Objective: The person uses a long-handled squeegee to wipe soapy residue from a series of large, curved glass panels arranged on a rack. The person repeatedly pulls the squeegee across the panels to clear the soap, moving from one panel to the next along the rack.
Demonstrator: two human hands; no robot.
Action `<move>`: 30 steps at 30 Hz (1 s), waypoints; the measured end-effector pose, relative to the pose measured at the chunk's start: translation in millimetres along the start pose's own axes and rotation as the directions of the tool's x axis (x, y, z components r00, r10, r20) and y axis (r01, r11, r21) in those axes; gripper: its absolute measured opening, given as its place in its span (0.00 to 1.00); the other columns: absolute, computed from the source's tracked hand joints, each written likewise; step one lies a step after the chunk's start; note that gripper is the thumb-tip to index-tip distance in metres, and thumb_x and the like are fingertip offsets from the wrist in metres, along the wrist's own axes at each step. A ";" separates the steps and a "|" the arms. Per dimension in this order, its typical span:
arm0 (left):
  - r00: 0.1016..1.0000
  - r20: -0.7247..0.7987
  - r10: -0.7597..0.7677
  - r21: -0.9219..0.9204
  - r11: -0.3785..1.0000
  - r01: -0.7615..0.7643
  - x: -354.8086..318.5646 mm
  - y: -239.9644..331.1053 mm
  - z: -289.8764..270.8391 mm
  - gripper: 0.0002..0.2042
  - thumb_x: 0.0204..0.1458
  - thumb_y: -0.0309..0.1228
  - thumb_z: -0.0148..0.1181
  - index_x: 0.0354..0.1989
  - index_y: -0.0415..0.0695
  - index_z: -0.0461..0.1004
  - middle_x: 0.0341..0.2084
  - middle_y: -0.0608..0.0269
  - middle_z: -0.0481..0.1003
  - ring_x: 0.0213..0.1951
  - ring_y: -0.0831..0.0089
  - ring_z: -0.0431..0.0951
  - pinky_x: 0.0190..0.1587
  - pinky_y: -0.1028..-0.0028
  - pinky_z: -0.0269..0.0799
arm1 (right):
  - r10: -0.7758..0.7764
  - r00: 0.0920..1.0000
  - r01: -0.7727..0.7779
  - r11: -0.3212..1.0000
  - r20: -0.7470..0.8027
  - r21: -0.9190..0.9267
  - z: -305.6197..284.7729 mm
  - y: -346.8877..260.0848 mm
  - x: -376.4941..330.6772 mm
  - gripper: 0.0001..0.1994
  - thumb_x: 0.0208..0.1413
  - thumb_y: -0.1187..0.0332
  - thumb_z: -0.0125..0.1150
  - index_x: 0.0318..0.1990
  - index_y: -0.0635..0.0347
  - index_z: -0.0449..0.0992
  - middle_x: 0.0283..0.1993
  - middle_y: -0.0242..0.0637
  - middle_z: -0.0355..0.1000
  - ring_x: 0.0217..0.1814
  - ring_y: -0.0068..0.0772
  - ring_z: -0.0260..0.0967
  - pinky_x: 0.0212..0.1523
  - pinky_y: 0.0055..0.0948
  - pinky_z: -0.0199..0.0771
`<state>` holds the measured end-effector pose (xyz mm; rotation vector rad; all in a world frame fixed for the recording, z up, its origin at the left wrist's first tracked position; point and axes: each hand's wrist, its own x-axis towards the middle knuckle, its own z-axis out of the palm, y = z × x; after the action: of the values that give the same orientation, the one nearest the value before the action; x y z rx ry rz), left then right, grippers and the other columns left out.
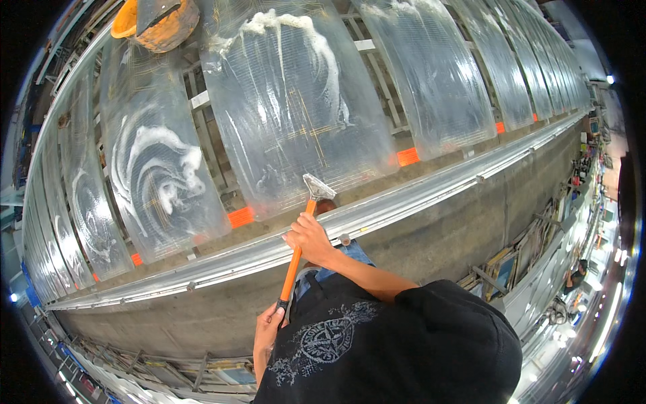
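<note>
Wet glass panes (296,114) smeared with white foam (158,165) lie in a row behind a metal rail (417,192), and the scraper (316,188) rests its blade on the near edge of the middle pane, its orange handle running down toward the person. Right hand (309,237) has its fingers wrapped around the handle's upper part, and left hand (268,330) is closed around its black end. With the glass so slick, I judge a hard push could make the blade skid or dig in and scratch, or the grip could slip on soap.
</note>
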<state>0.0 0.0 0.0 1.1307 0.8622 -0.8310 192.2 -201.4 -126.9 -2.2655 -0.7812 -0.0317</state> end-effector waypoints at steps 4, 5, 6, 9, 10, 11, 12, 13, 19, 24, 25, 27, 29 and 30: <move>0.997 -0.028 -0.075 -0.035 0.997 0.074 -18.1 0.6 30.7 0.19 0.68 0.40 0.55 0.61 0.43 0.71 0.18 0.71 0.69 0.17 0.85 0.64 0.19 0.83 0.56 | 0.038 0.999 -0.039 0.999 0.039 0.027 -8.9 0.4 -11.3 0.08 0.52 0.69 0.66 0.23 0.54 0.75 0.26 0.34 0.65 0.38 0.39 0.65 0.53 0.42 0.69; 0.997 -0.055 -0.050 -0.030 0.998 0.049 -2.2 18.1 32.5 0.18 0.68 0.41 0.55 0.59 0.43 0.72 0.17 0.72 0.68 0.15 0.86 0.63 0.17 0.83 0.55 | 0.009 1.000 -0.009 1.000 0.017 0.028 -3.1 19.2 14.3 0.09 0.52 0.69 0.66 0.22 0.54 0.74 0.26 0.34 0.65 0.37 0.39 0.65 0.52 0.43 0.69; 0.997 -0.069 -0.017 -0.024 1.000 0.015 20.1 44.2 41.3 0.17 0.68 0.42 0.55 0.57 0.44 0.73 0.17 0.72 0.68 0.14 0.86 0.62 0.15 0.83 0.53 | -0.071 0.997 0.071 0.997 -0.031 -0.003 -7.0 43.8 50.1 0.09 0.52 0.69 0.66 0.22 0.53 0.74 0.25 0.33 0.64 0.35 0.40 0.65 0.49 0.45 0.71; 0.991 -0.131 -0.005 -0.019 1.000 0.003 83.2 130.0 82.3 0.15 0.68 0.46 0.54 0.47 0.46 0.72 0.15 0.74 0.66 0.09 0.85 0.58 0.09 0.80 0.49 | -0.179 0.948 0.146 0.979 -0.263 -0.141 -15.5 120.4 133.4 0.12 0.53 0.69 0.68 0.20 0.53 0.71 0.23 0.34 0.63 0.33 0.41 0.65 0.45 0.45 0.71; 0.993 -0.087 0.083 -0.010 0.996 -0.084 108.7 157.3 87.5 0.16 0.68 0.48 0.54 0.45 0.47 0.72 0.15 0.74 0.66 0.09 0.85 0.58 0.09 0.81 0.50 | -0.198 0.939 0.149 0.971 -0.280 -0.188 -21.0 148.7 168.2 0.15 0.52 0.69 0.70 0.18 0.54 0.69 0.22 0.35 0.63 0.32 0.41 0.65 0.44 0.44 0.72; 0.989 -0.050 0.136 -0.012 0.990 -0.137 139.3 186.4 95.9 0.17 0.68 0.50 0.53 0.46 0.48 0.72 0.16 0.74 0.66 0.09 0.85 0.58 0.09 0.81 0.49 | -0.221 0.925 0.155 0.962 -0.308 -0.226 -24.4 184.6 198.9 0.15 0.53 0.68 0.68 0.18 0.54 0.70 0.23 0.35 0.64 0.32 0.42 0.65 0.44 0.44 0.71; 0.979 -0.079 0.190 0.002 0.982 -0.190 158.7 230.6 117.7 0.17 0.68 0.50 0.52 0.47 0.47 0.72 0.15 0.74 0.65 0.08 0.85 0.57 0.09 0.81 0.48 | -0.236 0.933 0.201 0.968 -0.273 -0.148 -38.1 220.4 235.7 0.16 0.56 0.66 0.66 0.18 0.54 0.70 0.23 0.36 0.64 0.32 0.43 0.65 0.43 0.43 0.70; 0.976 -0.010 0.217 -0.039 0.975 -0.217 182.7 258.6 127.5 0.20 0.69 0.50 0.49 0.54 0.47 0.72 0.18 0.73 0.67 0.10 0.86 0.58 0.10 0.82 0.50 | -0.294 0.921 0.241 0.945 -0.257 -0.219 -50.5 249.2 270.4 0.18 0.58 0.62 0.64 0.17 0.55 0.70 0.23 0.36 0.65 0.33 0.45 0.64 0.43 0.42 0.68; 0.951 0.032 0.308 -0.293 0.912 -0.286 186.1 337.6 176.7 0.13 0.70 0.46 0.49 0.45 0.49 0.67 0.26 0.72 0.69 0.15 0.87 0.59 0.13 0.83 0.53 | -0.333 0.920 0.319 0.943 -0.208 -0.100 -85.8 290.6 351.5 0.18 0.58 0.62 0.63 0.17 0.55 0.70 0.25 0.35 0.65 0.35 0.45 0.64 0.41 0.42 0.65; 0.976 -0.017 0.218 -0.103 0.970 -0.218 122.3 197.8 118.2 0.15 0.68 0.50 0.52 0.42 0.51 0.67 0.21 0.72 0.69 0.12 0.85 0.61 0.11 0.81 0.52 | -0.301 0.927 0.273 0.951 -0.224 -0.146 -47.5 201.4 210.1 0.17 0.53 0.64 0.65 0.17 0.54 0.66 0.24 0.36 0.64 0.34 0.45 0.63 0.39 0.43 0.64; 0.983 0.003 0.183 -0.097 0.979 -0.181 98.7 162.1 107.7 0.15 0.68 0.50 0.52 0.41 0.51 0.66 0.21 0.72 0.69 0.11 0.85 0.60 0.11 0.81 0.52 | -0.325 0.926 0.286 0.936 -0.193 -0.204 -37.2 174.1 170.9 0.17 0.52 0.64 0.66 0.17 0.55 0.64 0.24 0.36 0.64 0.34 0.44 0.63 0.38 0.44 0.64; 0.994 -0.005 0.111 -0.056 0.992 -0.111 55.1 89.3 83.6 0.16 0.68 0.46 0.53 0.53 0.47 0.68 0.19 0.72 0.68 0.11 0.85 0.60 0.11 0.81 0.52 | -0.225 0.970 0.212 0.969 -0.093 -0.128 -28.9 116.8 91.8 0.14 0.51 0.62 0.66 0.20 0.56 0.71 0.28 0.38 0.65 0.40 0.46 0.65 0.44 0.48 0.68; 1.000 0.003 0.025 -0.078 0.997 -0.025 12.8 40.8 67.3 0.21 0.68 0.42 0.55 0.63 0.45 0.68 0.19 0.71 0.69 0.11 0.85 0.60 0.11 0.81 0.52 | -0.078 0.997 0.077 0.996 0.020 0.043 -22.8 72.4 23.0 0.13 0.53 0.62 0.65 0.21 0.57 0.73 0.29 0.38 0.66 0.41 0.44 0.65 0.49 0.48 0.68; 1.000 0.004 -0.015 -0.119 0.993 0.015 -5.4 25.4 64.3 0.22 0.67 0.41 0.56 0.66 0.45 0.67 0.19 0.71 0.69 0.11 0.85 0.60 0.11 0.81 0.52 | -0.099 0.995 0.098 0.994 0.024 0.047 -30.2 50.0 7.6 0.14 0.53 0.62 0.66 0.20 0.56 0.73 0.27 0.37 0.65 0.38 0.42 0.64 0.45 0.45 0.67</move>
<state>29.9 -56.2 27.7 1.0196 0.9063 -0.7836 231.5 -244.5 -134.5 -2.1871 -0.8983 -0.0304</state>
